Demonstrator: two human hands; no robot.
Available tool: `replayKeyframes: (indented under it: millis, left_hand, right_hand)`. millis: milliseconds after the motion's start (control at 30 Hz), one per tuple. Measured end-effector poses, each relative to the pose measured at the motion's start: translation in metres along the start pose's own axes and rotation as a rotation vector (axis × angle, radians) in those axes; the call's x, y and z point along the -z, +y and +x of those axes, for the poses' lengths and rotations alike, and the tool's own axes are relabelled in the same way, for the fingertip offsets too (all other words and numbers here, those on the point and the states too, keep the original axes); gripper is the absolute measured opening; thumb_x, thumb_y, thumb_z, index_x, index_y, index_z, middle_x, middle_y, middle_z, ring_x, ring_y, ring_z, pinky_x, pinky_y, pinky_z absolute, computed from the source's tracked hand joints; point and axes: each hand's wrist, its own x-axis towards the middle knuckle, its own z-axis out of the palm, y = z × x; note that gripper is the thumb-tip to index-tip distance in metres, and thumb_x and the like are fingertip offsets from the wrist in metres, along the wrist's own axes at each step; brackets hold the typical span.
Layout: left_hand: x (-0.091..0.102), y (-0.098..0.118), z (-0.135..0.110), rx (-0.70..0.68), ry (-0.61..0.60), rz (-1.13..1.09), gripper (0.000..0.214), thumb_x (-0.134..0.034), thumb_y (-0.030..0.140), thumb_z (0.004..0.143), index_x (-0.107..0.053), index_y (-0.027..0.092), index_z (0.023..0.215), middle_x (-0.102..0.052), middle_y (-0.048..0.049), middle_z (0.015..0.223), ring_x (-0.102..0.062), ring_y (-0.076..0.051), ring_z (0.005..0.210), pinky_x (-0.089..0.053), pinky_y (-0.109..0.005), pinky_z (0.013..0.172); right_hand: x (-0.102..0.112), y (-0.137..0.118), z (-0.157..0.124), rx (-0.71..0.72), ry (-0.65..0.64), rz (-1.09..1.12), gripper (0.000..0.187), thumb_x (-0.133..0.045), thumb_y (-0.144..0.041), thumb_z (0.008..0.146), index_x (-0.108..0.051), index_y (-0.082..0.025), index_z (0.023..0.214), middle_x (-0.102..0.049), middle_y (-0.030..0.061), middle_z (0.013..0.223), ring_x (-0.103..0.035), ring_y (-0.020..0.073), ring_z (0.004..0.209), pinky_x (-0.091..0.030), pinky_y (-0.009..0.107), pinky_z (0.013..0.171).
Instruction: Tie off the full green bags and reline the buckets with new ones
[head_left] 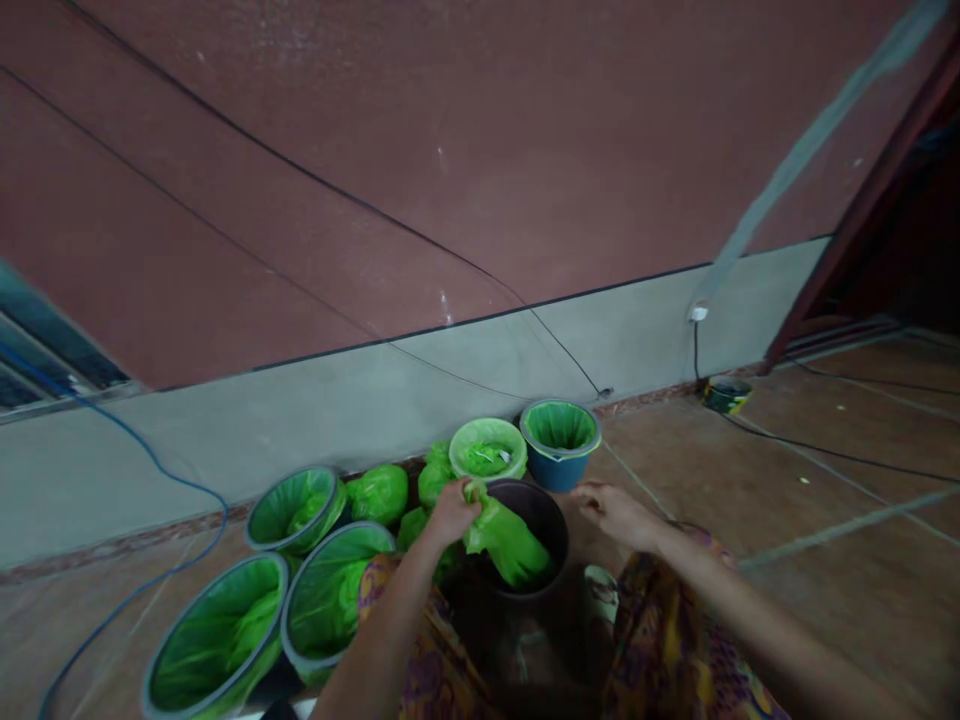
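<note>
My left hand [454, 512] grips the top of a bright green plastic bag [504, 535], which hangs down into a dark round bucket [556, 520] between my knees. To the right of that bucket, my right hand [615, 512] is in the air with its fingers curled together; whatever they may hold is too small to make out. Just beyond stand a blue-grey bucket [559, 470] lined with green plastic and a pale green basin [459, 455] with green material and a small white piece inside.
Left of me are several green-lined buckets [214, 690] and a tied green bag [379, 492] by the wall [360, 400]. A blue hose [161, 465] runs along the left floor. On the right, a black cable [825, 460] crosses the tiles near a small tin [726, 396].
</note>
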Motion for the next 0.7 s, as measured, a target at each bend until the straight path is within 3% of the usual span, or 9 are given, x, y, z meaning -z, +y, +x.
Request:
replayKeyframes:
  millis: [167,333,433,533,600,700]
  left_hand:
    - [-0.065,-0.054,-0.002,0.203,-0.077,-0.015,0.008,-0.066,0.017,0.067,-0.064,0.018,0.075,-0.065,-0.0021,0.076,-0.059,-0.020,0.076,-0.044,-0.030,0.073]
    - [-0.100,-0.078,0.006,0.439,-0.161,-0.253,0.019,-0.061,0.009,0.063,-0.065,0.014,0.080,-0.061,0.0000,0.066,-0.055,-0.016,0.061,-0.042,-0.029,0.062]
    - [-0.110,-0.088,0.019,0.485,-0.159,-0.289,0.016,-0.059,0.009,0.064,-0.063,0.013,0.080,-0.056,0.0023,0.061,-0.051,-0.013,0.056,-0.042,-0.027,0.060]
    - [-0.112,-0.093,0.032,0.494,-0.193,-0.294,0.005,-0.060,0.017,0.069,-0.062,0.014,0.072,-0.052,0.0040,0.058,-0.048,-0.010,0.054,-0.040,-0.024,0.058]
    - [-0.109,-0.092,0.041,0.460,-0.257,-0.287,0.013,-0.063,0.026,0.072,-0.062,0.014,0.069,-0.051,0.0050,0.057,-0.046,-0.009,0.054,-0.038,-0.024,0.058]
    - [-0.099,-0.088,0.055,0.349,-0.381,-0.162,0.028,-0.070,0.040,0.070,-0.064,0.013,0.076,-0.053,0.0045,0.063,-0.048,-0.010,0.059,-0.041,-0.025,0.061]
  right_hand:
    - [-0.032,0.001,0.008,-0.014,-0.136,-0.015,0.036,-0.050,-0.019,0.081,-0.070,-0.022,0.111,-0.071,0.0076,0.113,-0.064,0.0225,0.106,-0.048,0.037,0.096]
    - [-0.053,0.001,0.032,0.004,-0.295,-0.051,0.036,-0.054,-0.024,0.082,-0.069,-0.021,0.114,-0.070,0.0097,0.115,-0.063,0.0253,0.108,-0.047,0.038,0.095]
    - [-0.068,-0.004,0.054,-0.012,-0.380,-0.088,0.042,-0.054,-0.024,0.083,-0.064,-0.016,0.122,-0.066,0.0146,0.123,-0.061,0.0275,0.113,-0.045,0.038,0.097]
    - [-0.085,-0.007,0.078,-0.051,-0.400,-0.151,0.060,-0.057,-0.025,0.082,-0.049,-0.009,0.139,-0.057,0.0207,0.134,-0.056,0.0294,0.121,-0.042,0.038,0.101]
    - [-0.094,-0.005,0.093,-0.034,-0.399,-0.185,0.067,-0.059,-0.025,0.081,-0.043,-0.006,0.143,-0.054,0.0225,0.137,-0.052,0.0301,0.126,-0.039,0.037,0.104]
    - [-0.103,0.000,0.111,0.006,-0.465,-0.182,0.043,-0.056,-0.024,0.083,-0.063,-0.009,0.123,-0.065,0.0184,0.122,-0.060,0.0276,0.114,-0.042,0.033,0.096]
